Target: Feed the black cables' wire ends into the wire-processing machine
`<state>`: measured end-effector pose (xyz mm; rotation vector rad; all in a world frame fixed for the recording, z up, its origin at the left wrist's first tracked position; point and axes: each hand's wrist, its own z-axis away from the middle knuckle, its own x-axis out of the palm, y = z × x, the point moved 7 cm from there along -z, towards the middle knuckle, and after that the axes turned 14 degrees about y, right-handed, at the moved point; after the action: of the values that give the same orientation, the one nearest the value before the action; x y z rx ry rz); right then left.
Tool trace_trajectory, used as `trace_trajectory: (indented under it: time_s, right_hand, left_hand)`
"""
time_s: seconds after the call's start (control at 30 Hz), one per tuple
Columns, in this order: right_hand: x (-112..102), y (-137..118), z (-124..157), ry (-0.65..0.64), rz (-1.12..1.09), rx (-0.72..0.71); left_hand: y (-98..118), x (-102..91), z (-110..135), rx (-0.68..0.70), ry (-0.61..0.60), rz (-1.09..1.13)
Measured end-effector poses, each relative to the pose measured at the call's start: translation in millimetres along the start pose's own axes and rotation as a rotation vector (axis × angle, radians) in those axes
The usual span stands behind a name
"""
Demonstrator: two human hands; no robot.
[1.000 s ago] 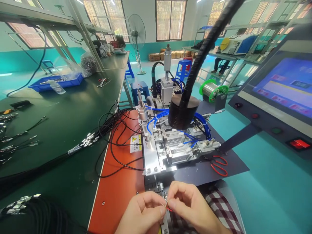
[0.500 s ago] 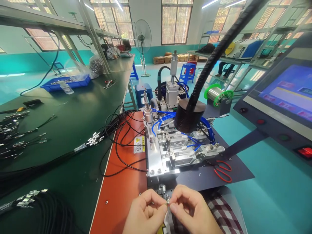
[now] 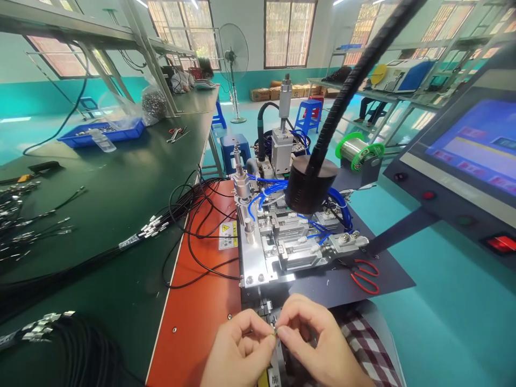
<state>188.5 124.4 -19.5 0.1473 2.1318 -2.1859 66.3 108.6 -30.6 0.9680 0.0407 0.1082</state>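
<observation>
My left hand (image 3: 245, 346) and my right hand (image 3: 312, 336) meet at the bottom centre, thumb and forefinger of each pinched together. Between the fingertips is a tiny piece, silvery with a yellow-green bit; it is too small and too covered to name. Just beyond the fingers lies the front of a metal machine (image 3: 258, 263) with blue air tubes and cylinders. A narrow metal track below the hands is partly hidden by them. Black cables (image 3: 197, 252) loop over the orange board (image 3: 201, 333) left of the machine.
Bundles of black cables with metal ends (image 3: 153, 226) lie on the green table (image 3: 121, 204). Red-handled scissors (image 3: 366, 277) rest right of the machine. A black lamp head (image 3: 310, 185) hangs over it. A control screen (image 3: 479, 145) stands at the right, behind it a solder wire spool (image 3: 358, 153).
The fingertips stay together, with the right hand raised slightly and turned a little over the small piece. The whole view has shifted slightly.
</observation>
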Motion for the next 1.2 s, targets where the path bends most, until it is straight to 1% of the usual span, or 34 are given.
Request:
trace_trajectory:
  time_s: [0.13, 0.23, 0.33, 0.43, 0.5, 0.57, 0.63, 0.77, 0.8, 1.07, 1.13, 1.2]
  right_hand:
    - [6, 11, 3, -0.049, -0.108, 0.195]
    - [8, 14, 6, -0.054, -0.147, 0.261]
    - [8, 14, 7, -0.034, -0.146, 0.263]
    - [8, 16, 9, -0.041, -0.123, 0.260]
    - [7, 14, 10, -0.023, -0.073, 0.200]
    - [4, 8, 10, 0.007, -0.014, 0.102]
    - [3, 5, 11, 0.023, -0.002, 0.063]
    - [5, 13, 14, -0.014, -0.053, 0.188]
    - [6, 14, 15, -0.023, -0.048, 0.201]
    - [18, 23, 24, -0.026, -0.014, 0.166]
    - [14, 24, 23, -0.019, 0.003, 0.161]
    - [8, 20, 19, -0.005, 0.000, 0.173]
  left_hand:
    - [1, -0.1, 2, -0.047, -0.017, 0.022]
    - [1, -2.6, 1, -0.048, -0.014, 0.043]
    - [-1, -4.6, 0, -0.044, -0.007, 0.050]
    - [-3, -5.6, -1, -0.057, 0.007, 0.041]
    - [-4, -5.3, -2, -0.071, 0.009, 0.030]
    - [-4, -4.4, -2, -0.087, 0.003, 0.013]
    - [-3, -3.8, -1, -0.096, -0.004, -0.008]
    - [-1, -4.4, 0, -0.098, -0.004, -0.013]
    - [-2, -4.8, 1, -0.099, -0.001, -0.010]
    - [-7, -7.9, -1, -0.120, 0.010, 0.006]
    - [-7, -8.3, 0, -0.131, 0.006, 0.005]
    - [-5, -7.9, 0, -0.125, -0.003, 0.009]
